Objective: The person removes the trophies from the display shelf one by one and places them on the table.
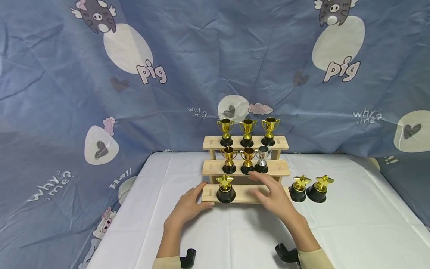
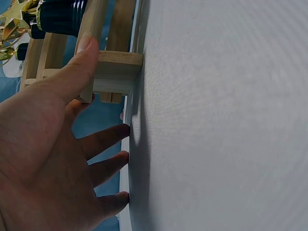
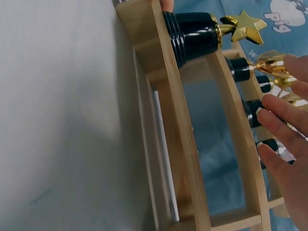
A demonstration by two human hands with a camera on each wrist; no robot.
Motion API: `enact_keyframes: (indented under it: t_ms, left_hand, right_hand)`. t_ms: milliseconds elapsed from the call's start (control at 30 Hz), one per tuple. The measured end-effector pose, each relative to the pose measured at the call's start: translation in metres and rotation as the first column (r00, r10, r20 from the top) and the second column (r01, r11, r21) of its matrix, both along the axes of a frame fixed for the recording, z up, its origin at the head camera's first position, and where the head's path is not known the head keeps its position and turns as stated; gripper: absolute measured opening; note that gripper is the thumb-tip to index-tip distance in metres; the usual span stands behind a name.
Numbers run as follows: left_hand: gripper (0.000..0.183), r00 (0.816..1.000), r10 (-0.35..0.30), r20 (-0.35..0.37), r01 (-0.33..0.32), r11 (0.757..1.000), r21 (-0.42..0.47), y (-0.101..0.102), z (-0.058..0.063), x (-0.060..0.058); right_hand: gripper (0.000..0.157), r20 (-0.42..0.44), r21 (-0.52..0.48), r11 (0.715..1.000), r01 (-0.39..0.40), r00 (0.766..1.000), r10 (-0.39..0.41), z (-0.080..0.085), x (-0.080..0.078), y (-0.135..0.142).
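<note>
My left hand (image 1: 188, 205) grips the left end of the lowest board of a three-step wooden stand (image 1: 242, 197), thumb on its front edge, the other fingers spread beyond it in the left wrist view. Toward that end of the board stands a gold star trophy (image 1: 226, 191) with a black base. My right hand (image 1: 277, 200) hovers by the right half of the board, fingers loosely extended and holding nothing. Closest to its fingertips on the middle step are a silver cup (image 1: 262, 158) and a bronze-gold cup (image 1: 248, 160); another bronze-gold cup (image 1: 229, 160) stands left of them.
Three gold cups line the top step, the middle one (image 1: 247, 130) among them. Right of the stand, two more star trophies (image 1: 298, 191) stand side by side on the white tablecloth (image 1: 352, 224). A blue patterned curtain (image 1: 188, 74) hangs behind and along the sides.
</note>
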State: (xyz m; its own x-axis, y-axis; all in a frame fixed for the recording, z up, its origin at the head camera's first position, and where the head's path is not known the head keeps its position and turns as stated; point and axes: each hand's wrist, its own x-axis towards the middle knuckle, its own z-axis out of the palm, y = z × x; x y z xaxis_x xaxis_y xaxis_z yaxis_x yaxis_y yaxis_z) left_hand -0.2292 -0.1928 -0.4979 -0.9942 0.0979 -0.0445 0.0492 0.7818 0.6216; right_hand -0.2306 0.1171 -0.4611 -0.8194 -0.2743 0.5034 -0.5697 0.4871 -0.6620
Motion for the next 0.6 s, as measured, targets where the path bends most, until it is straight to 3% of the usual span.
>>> enact_keyframes:
  t_ms: [600]
  left_hand:
    - [0.081, 1.000, -0.011, -0.002, 0.011, 1.000, -0.015, -0.003, -0.003, -0.002]
  right_hand:
    - [0.055, -0.003, 0.002, 0.998, -0.057, 0.998, 0.057, 0.000, -0.004, -0.015]
